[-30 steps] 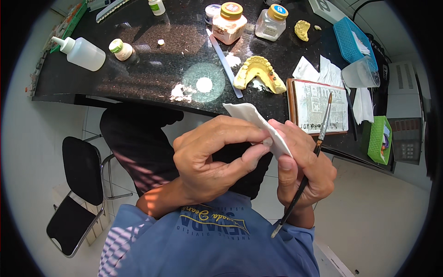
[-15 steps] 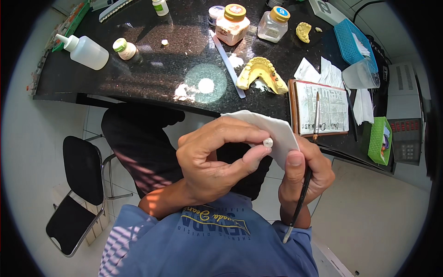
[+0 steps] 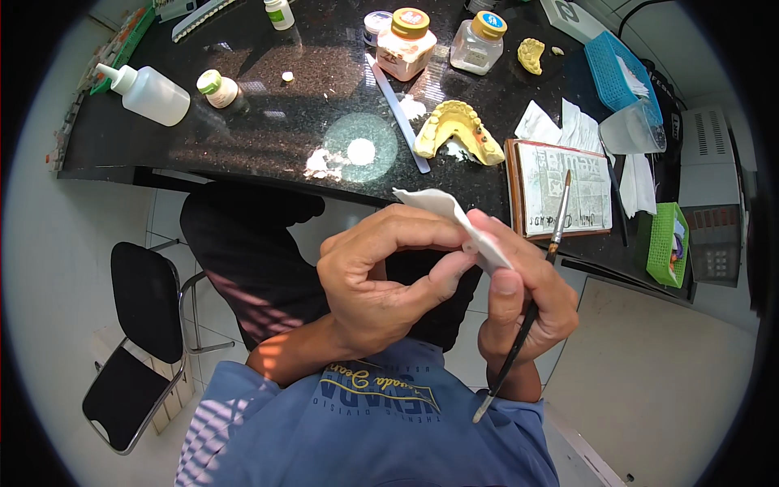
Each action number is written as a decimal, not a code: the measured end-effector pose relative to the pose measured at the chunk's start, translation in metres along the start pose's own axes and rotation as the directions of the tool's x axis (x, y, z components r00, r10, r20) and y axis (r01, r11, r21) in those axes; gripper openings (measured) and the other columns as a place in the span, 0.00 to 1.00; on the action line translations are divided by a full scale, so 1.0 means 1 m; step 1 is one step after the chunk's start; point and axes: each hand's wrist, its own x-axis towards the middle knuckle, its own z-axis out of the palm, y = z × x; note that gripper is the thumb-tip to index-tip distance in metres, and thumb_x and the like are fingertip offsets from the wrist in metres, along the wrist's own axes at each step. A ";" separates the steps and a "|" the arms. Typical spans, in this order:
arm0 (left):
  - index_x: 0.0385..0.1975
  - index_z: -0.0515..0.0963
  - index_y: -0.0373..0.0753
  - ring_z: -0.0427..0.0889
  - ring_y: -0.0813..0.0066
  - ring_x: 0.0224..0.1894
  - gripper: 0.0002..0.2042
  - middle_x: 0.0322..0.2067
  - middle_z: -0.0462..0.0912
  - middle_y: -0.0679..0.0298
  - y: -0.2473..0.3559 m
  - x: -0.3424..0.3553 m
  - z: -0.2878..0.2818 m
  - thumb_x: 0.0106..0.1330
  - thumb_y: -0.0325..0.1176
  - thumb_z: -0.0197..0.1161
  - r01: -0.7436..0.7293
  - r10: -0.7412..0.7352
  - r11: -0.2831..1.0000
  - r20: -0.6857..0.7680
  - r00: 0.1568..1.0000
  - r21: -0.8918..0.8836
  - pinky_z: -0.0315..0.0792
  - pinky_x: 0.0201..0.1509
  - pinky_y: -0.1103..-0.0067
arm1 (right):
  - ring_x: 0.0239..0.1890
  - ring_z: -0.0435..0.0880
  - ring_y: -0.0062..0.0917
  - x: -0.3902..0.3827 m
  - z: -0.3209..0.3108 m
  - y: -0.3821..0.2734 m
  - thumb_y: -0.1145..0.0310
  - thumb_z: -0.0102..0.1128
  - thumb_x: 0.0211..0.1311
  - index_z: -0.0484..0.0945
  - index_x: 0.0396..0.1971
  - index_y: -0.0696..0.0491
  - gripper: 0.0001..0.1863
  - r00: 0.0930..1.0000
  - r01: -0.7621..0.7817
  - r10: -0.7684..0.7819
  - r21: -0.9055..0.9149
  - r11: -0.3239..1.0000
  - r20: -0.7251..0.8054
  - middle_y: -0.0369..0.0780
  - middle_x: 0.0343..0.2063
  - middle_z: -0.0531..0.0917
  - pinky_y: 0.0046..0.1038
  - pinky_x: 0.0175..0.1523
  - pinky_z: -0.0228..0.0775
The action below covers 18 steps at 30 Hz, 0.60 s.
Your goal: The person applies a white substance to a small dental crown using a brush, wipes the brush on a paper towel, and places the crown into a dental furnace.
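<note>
Between the thumb and forefinger of my left hand [image 3: 381,280] is a small white tooth-like piece [image 3: 469,247], partly hidden by the fingertips and a tissue. My right hand [image 3: 531,296] grips that folded white tissue [image 3: 442,203] and presses it against the piece. The same hand holds a thin brush [image 3: 523,329], which slants across the palm, its brown pointed bristles up toward the notebook and a pale tip down near my shirt. Both hands are over my lap, in front of the table edge. Beyond them a yellow dental plaster model [image 3: 454,126] rests on the table.
The black speckled table [image 3: 268,138] carries a blue-grey spatula [image 3: 398,114], white powder heaps and jars of pink [image 3: 406,53] and white powder [image 3: 476,49]. An open notebook [image 3: 564,191], blue basket [image 3: 617,73] and green basket [image 3: 667,243] stand right. A black chair [image 3: 146,300] is left.
My right hand has moved left and brought the tissue up against the tooth-like piece, which shows less now. The brush has tilted, its lower end swinging left.
</note>
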 end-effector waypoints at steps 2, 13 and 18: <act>0.35 0.78 0.29 0.83 0.71 0.37 0.06 0.33 0.82 0.55 0.007 -0.001 0.003 0.58 0.19 0.66 0.314 -0.332 0.904 -0.013 0.943 -0.290 0.78 0.44 0.77 | 0.35 0.87 0.28 0.001 -0.007 -0.006 0.72 0.57 0.63 0.82 0.38 0.64 0.11 0.986 -0.115 0.098 -0.125 0.985 -0.134 0.51 0.33 0.86 0.28 0.45 0.78; 0.41 0.73 0.38 0.80 0.76 0.38 0.11 0.35 0.77 0.64 0.012 0.001 -0.015 0.71 0.39 0.57 0.627 -0.524 -0.119 0.585 0.619 -0.770 0.82 0.43 0.80 | 0.33 0.82 0.26 0.073 -0.081 0.022 0.61 0.52 0.71 0.81 0.43 0.63 0.18 0.920 0.064 -0.324 -0.730 0.680 -0.221 0.45 0.35 0.85 0.23 0.42 0.72; 0.42 0.73 0.38 0.80 0.76 0.39 0.10 0.36 0.76 0.65 0.013 0.003 -0.014 0.72 0.38 0.55 0.637 -0.496 -0.231 0.652 0.574 -0.736 0.83 0.45 0.79 | 0.35 0.81 0.24 0.069 -0.089 0.020 0.64 0.50 0.72 0.72 0.55 0.60 0.18 0.960 0.192 -0.271 -0.544 0.817 -0.068 0.42 0.32 0.82 0.26 0.46 0.73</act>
